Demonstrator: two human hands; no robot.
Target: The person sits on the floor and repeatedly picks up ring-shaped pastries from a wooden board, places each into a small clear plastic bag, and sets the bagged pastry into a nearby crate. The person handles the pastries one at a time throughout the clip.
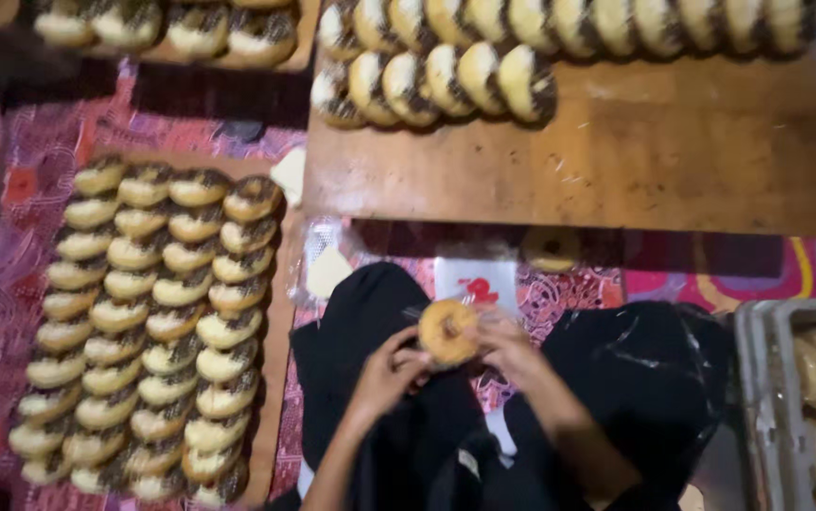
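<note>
A plain golden doughnut is held over my lap between both hands. My left hand grips its left edge with the fingertips. My right hand grips its right edge. Below them my legs are covered in black cloth. A white sheet with a red mark lies on the mat just beyond the doughnut. Another plain doughnut lies on the mat under the board's near edge.
A wooden board ahead carries rows of chocolate-topped doughnuts along its far side. A second board at left is packed with topped doughnuts. A grey tray of plain doughnuts stands at right. A patterned red mat covers the floor.
</note>
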